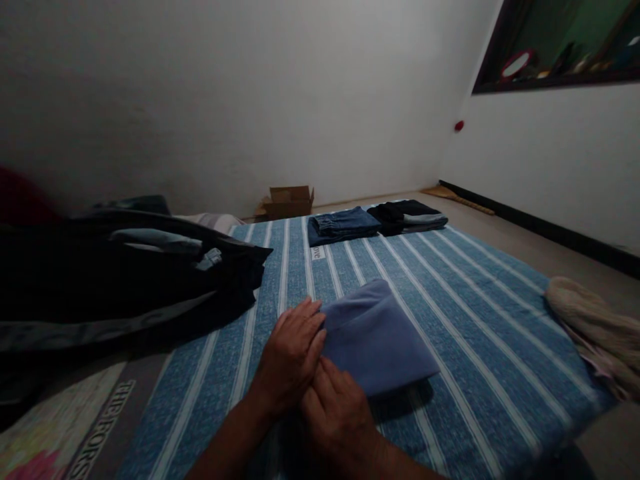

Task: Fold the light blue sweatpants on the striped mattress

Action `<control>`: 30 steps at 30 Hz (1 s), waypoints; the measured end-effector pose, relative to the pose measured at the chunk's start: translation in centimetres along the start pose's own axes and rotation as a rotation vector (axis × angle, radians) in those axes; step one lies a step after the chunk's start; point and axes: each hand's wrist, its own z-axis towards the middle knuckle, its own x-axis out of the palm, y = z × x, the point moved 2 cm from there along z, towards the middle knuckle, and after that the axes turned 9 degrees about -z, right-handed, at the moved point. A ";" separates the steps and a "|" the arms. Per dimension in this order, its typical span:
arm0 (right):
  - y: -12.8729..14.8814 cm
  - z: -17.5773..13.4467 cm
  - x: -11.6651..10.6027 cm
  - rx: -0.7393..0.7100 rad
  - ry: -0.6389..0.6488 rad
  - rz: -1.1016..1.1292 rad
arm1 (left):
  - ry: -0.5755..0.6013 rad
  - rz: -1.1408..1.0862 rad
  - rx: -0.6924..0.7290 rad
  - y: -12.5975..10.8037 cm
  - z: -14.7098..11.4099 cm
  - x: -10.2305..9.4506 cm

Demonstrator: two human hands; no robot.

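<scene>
Our hands on a folded blue cloth, near the middle of the striped mattress.

Our left hand [293,353] lies flat, fingers together, pressing the folded blue cloth [377,337]; our right hand [337,410] pinches its near edge. If either hand drags sideways, we judge the fold could slip open, since soft fabric slides on the striped sheet [475,313].

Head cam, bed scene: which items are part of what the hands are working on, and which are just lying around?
In hand:
- folded blue-violet cloth
- left hand and right hand, both on its near edge

Lying about:
- folded jeans
- folded dark garment
- dark clothes heap
- cardboard box
- beige bundle
- striped sheet
</scene>
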 end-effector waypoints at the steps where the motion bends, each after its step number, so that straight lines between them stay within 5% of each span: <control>1: -0.3 -0.1 -0.3 -0.012 0.022 0.038 | 0.089 0.016 -0.035 0.6 0.0 0.5; 5: -2.7 0.6 -2.5 -0.076 0.078 0.174 | 0.271 0.049 -0.151 2.5 -0.5 1.8; 9: -6.7 1.3 -4.0 0.028 0.113 0.043 | 0.308 0.051 -0.178 2.7 -0.9 1.9; 13: -8.9 -0.3 -3.3 0.134 0.346 -0.122 | 0.282 0.065 -0.151 3.0 -1.3 2.3; 19: -8.9 -2.6 -1.9 0.148 0.517 -0.169 | 0.299 0.118 -0.153 3.2 -1.3 2.7; 30: -7.3 -0.3 -2.5 0.136 0.452 -0.014 | 0.328 0.250 -0.078 0.3 -0.3 -0.3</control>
